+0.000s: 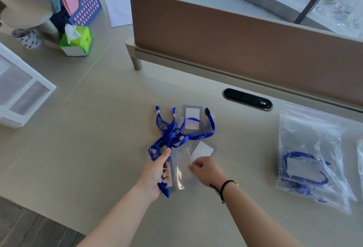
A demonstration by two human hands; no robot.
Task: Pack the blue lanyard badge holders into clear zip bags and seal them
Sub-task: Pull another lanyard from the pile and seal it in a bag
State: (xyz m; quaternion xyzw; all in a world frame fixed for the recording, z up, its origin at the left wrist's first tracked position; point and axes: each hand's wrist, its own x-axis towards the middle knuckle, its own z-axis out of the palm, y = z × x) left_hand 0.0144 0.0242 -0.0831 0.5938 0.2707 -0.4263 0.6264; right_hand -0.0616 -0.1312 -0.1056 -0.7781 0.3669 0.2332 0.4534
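Both arms reach forward — left hand (155, 174) clenched, right hand (206, 170) pinching with curled fingers (193, 167).

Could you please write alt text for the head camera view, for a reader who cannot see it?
The left hand grips a tangle of blue lanyard straps while the right hand pinches a clear plastic badge holder on a beige desk. To the right lies a clear zip bag already holding a lanyard.
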